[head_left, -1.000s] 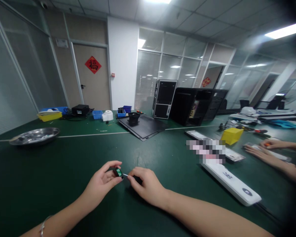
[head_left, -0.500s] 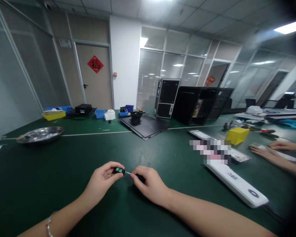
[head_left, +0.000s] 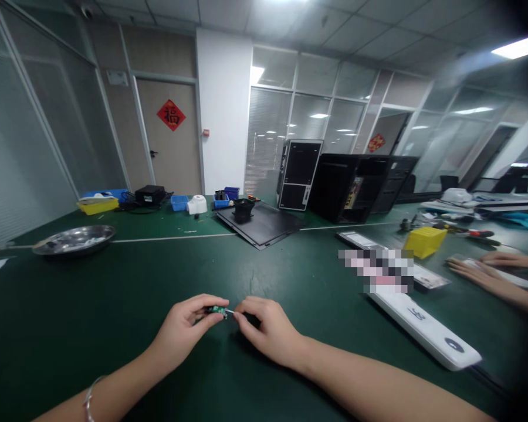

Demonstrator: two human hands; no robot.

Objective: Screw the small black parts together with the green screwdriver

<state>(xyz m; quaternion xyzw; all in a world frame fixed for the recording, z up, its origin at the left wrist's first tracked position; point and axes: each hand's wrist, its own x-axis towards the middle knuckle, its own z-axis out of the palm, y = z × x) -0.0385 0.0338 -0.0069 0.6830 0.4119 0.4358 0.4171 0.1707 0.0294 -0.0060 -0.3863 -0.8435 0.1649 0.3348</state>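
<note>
Pinched between the thumb and fingers of my left hand (head_left: 189,322) is a small green circuit board (head_left: 219,309) with dark parts on it. My right hand (head_left: 266,328) is closed round a slim screwdriver, whose handle the fingers mostly cover. The screwdriver's thin metal shaft (head_left: 230,312) points left and meets the right end of the board. Both hands are low over the green table (head_left: 127,305), close together. The tool's tip is too small to make out.
To the right lie a white power strip (head_left: 426,328) and a yellow bin (head_left: 425,241). Another person's hands (head_left: 493,275) rest at the right edge. A metal bowl (head_left: 74,240) stands left. A black panel (head_left: 264,225) and computer cases (head_left: 300,174) are further back.
My left hand has turned the piece, so more green board shows and less of its black side. Both hands stay close together, with the shaft still at the piece's right end.
</note>
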